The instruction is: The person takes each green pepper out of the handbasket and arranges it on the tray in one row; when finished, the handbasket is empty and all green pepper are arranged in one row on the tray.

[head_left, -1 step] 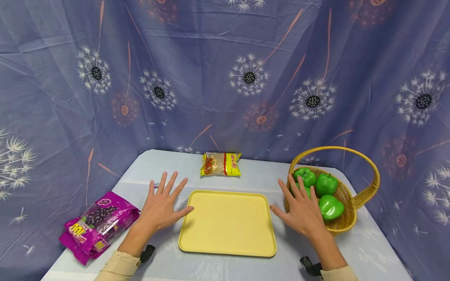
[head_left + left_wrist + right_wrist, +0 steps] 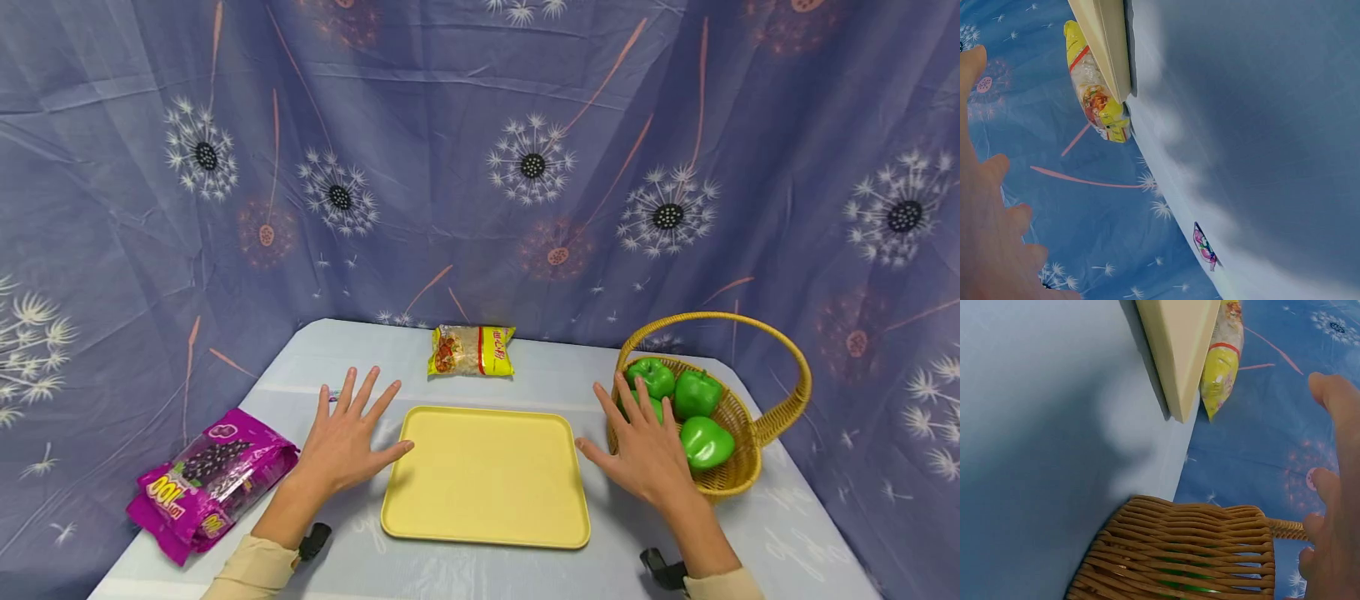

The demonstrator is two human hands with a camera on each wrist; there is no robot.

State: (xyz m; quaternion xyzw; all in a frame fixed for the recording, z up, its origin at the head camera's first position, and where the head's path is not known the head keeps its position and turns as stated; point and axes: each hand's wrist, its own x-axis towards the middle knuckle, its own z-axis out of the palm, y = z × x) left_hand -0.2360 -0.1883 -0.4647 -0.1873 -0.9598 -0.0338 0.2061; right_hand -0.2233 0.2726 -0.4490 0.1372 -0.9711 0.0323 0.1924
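Note:
Both hands are spread above the table with fingers straight and nothing held. My left hand point(image 2: 341, 442) is over the left side of a yellow tray point(image 2: 486, 477), its thumb overlapping the tray's edge in the head view. Just past its fingers lies a small wrapped piece point(image 2: 1204, 245), pink and green, mostly hidden in the head view. My right hand point(image 2: 645, 450) hovers between the tray and a wicker basket point(image 2: 738, 487), its fingers overlapping the basket's near side. Inside the basket sit several green bell peppers point(image 2: 707, 443), one of them partly covered by the fingers.
A purple bag point(image 2: 213, 483) with grapes printed on it lies at the table's left edge. Behind the tray is a yellow and clear food packet point(image 2: 471, 351). The basket's tall handle point(image 2: 787, 350) arches up at right. A patterned curtain point(image 2: 450, 167) closes off the back.

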